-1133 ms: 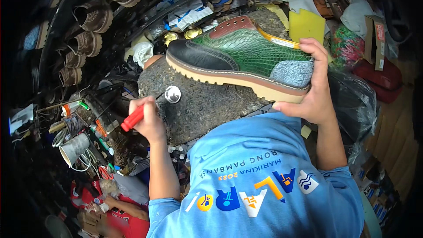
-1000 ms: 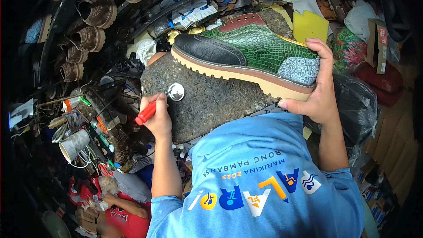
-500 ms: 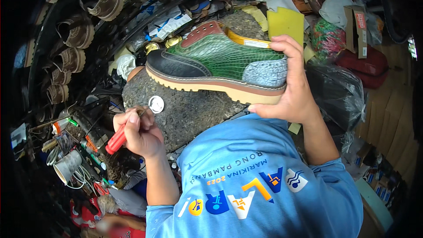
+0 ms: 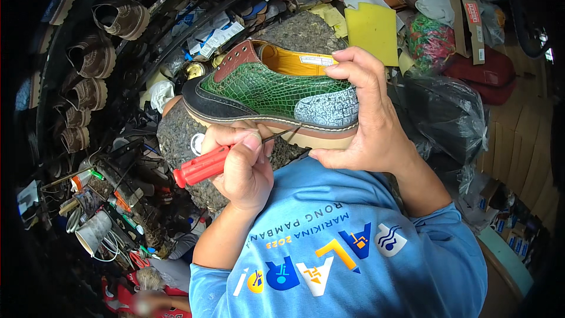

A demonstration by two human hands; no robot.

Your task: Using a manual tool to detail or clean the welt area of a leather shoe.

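A low lace-up shoe (image 4: 265, 91) with green scale-patterned sides, a black toe, a brown eyelet panel and a speckled heel patch is held sideways, its toe pointing left. My right hand (image 4: 376, 126) grips it around the heel, fingers at the yellow-lined collar and thumb by the thick tan sole. In my closed left hand (image 4: 244, 165) is a red-handled screwdriver (image 4: 203, 166). Its thin dark shaft reaches right to the seam between upper and sole, near the heel patch. The left hand covers part of the sole's front half.
Beneath the shoe is a rough grey stone block (image 4: 173, 132) with a white disc (image 4: 198, 143) on it. Brown shoes (image 4: 120, 17) line racks on the left. A yellow sheet (image 4: 372, 34) lies behind; a clear plastic bag (image 4: 447, 121) sits right. Tools and a white cup (image 4: 94, 231) crowd the lower left.
My left hand has moved right and up, bringing the screwdriver shaft to the shoe's sole edge. The shoe has shifted left and slightly down, tilting to show more of its inside.
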